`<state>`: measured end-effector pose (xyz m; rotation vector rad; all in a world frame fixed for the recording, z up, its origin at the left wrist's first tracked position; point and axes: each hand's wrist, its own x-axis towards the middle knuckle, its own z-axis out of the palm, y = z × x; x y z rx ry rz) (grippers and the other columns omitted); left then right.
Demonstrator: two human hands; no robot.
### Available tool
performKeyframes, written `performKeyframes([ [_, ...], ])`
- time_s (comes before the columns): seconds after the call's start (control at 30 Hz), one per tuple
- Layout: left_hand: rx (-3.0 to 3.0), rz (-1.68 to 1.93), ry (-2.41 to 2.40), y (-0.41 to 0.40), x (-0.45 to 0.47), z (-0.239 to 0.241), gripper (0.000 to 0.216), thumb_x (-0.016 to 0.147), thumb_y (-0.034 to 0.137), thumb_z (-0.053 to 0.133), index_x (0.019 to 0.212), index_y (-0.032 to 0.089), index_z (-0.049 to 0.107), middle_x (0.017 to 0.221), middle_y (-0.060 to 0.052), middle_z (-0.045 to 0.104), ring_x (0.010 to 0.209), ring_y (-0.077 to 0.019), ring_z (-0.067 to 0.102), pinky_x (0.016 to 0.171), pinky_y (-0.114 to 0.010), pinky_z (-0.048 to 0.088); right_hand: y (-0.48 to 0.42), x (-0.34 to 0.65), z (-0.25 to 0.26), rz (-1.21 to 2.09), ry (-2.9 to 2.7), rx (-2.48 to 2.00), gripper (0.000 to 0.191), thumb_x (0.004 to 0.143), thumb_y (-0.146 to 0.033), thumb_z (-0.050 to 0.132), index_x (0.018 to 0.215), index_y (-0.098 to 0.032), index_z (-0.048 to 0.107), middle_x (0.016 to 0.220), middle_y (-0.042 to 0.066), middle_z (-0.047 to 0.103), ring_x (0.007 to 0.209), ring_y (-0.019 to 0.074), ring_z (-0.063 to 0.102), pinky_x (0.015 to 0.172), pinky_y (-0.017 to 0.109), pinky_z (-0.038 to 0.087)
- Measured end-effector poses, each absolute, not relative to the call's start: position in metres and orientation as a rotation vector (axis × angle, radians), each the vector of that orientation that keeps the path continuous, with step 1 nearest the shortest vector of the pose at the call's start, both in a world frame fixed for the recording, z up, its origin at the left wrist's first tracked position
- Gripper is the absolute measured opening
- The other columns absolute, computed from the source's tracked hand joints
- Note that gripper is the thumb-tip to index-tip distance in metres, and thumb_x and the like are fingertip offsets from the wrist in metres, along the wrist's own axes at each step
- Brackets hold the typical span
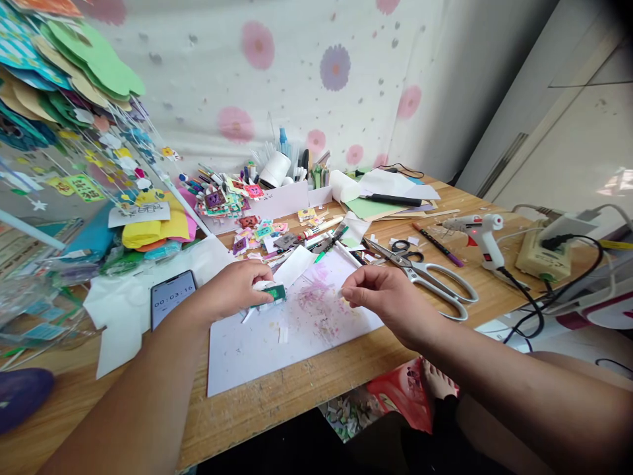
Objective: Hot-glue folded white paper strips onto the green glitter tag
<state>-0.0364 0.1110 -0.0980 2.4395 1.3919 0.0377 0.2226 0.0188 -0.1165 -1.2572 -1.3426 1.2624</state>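
Note:
My left hand (237, 289) rests on a white sheet of paper (277, 343) and grips a small green and white paper piece (271, 293) between thumb and fingers. My right hand (383, 297) hovers just above the right side of the same sheet, its thumb and forefinger pinched together on something too small to make out. Pink and yellow marks and small white paper strips (283, 333) lie on the sheet between the two hands.
Large scissors (425, 274) lie right of my right hand. A white glue gun (482, 237) stands beyond them, with cables and a power strip (537, 254). A phone (171, 297) showing a timer lies to the left. Coloured paper cutouts (247, 227), pens and a white box fill the back.

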Motion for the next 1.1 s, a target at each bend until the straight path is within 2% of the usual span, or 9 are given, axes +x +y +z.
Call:
performKeyframes([
  [0.07, 2.46, 0.198, 1.221, 0.106, -0.032, -0.094, 0.012, 0.073, 0.033, 0.065, 0.071, 0.021, 0.063, 0.08, -0.001, 0.064, 0.083, -0.0208, 0.06, 0.074, -0.029, 0.044, 0.018, 0.222, -0.114, 1.207, -1.377, -1.245, 0.016, 0.073, -0.031, 0.067, 0.069, -0.016, 0.063, 0.066, 0.0, 0.061, 0.061, 0.0117, 0.053, 0.06, 0.027, 0.042],
  [0.13, 2.435, 0.51, 1.038, 0.097, -0.023, -0.093, 0.014, 0.076, 0.033, 0.066, 0.071, 0.02, 0.061, 0.084, -0.003, 0.063, 0.087, -0.0203, 0.059, 0.079, -0.031, 0.045, 0.016, 0.222, -0.109, 1.109, -1.427, -1.216, 0.015, 0.075, -0.03, 0.066, 0.07, -0.016, 0.063, 0.066, 0.0, 0.062, 0.059, 0.0113, 0.053, 0.057, 0.026, 0.042],
  [0.23, 2.295, 0.965, 0.888, 0.077, -0.003, -0.096, 0.01, 0.077, 0.023, 0.069, 0.074, 0.02, 0.06, 0.084, -0.003, 0.064, 0.083, -0.0179, 0.06, 0.078, -0.03, 0.047, 0.012, 0.222, -0.102, 0.789, -1.566, -1.116, 0.011, 0.079, -0.024, 0.064, 0.072, -0.016, 0.064, 0.067, 0.001, 0.063, 0.061, 0.0114, 0.056, 0.058, 0.026, 0.045],
  [0.37, 2.269, 1.143, 0.762, 0.052, 0.017, -0.104, 0.012, 0.078, 0.013, 0.069, 0.08, 0.021, 0.061, 0.083, -0.001, 0.065, 0.082, -0.0149, 0.062, 0.076, -0.027, 0.049, 0.006, 0.221, -0.097, 0.244, -1.763, -0.926, 0.008, 0.082, -0.011, 0.061, 0.076, -0.012, 0.066, 0.073, 0.007, 0.065, 0.069, 0.0139, 0.06, 0.063, 0.028, 0.048],
  [0.53, 2.234, 1.281, 0.763, 0.039, 0.024, -0.108, 0.015, 0.079, 0.008, 0.067, 0.083, 0.021, 0.061, 0.085, -0.001, 0.064, 0.084, -0.0143, 0.062, 0.077, -0.027, 0.05, 0.003, 0.217, -0.097, -0.107, -1.824, -0.812, 0.005, 0.081, -0.007, 0.062, 0.08, -0.01, 0.066, 0.076, 0.01, 0.066, 0.069, 0.0159, 0.059, 0.062, 0.03, 0.049],
  [0.8, 2.278, 1.415, 0.753, 0.033, 0.025, -0.106, 0.02, 0.077, 0.004, 0.067, 0.085, 0.021, 0.06, 0.087, 0.0, 0.065, 0.085, -0.014, 0.062, 0.077, -0.028, 0.051, -0.001, 0.21, -0.1, -0.18, -1.867, -0.778, 0.009, 0.081, -0.007, 0.063, 0.088, -0.013, 0.065, 0.079, 0.007, 0.064, 0.071, 0.0158, 0.055, 0.064, 0.032, 0.047],
  [1.1, 2.316, 1.523, 0.753, 0.033, 0.022, -0.108, 0.019, 0.078, 0.004, 0.065, 0.086, 0.021, 0.061, 0.09, -0.001, 0.065, 0.085, -0.0159, 0.062, 0.076, -0.031, 0.051, -0.006, 0.206, -0.091, 0.102, -1.889, -0.838, 0.007, 0.083, -0.009, 0.06, 0.083, -0.012, 0.066, 0.078, 0.007, 0.061, 0.073, 0.0157, 0.056, 0.066, 0.031, 0.047],
])
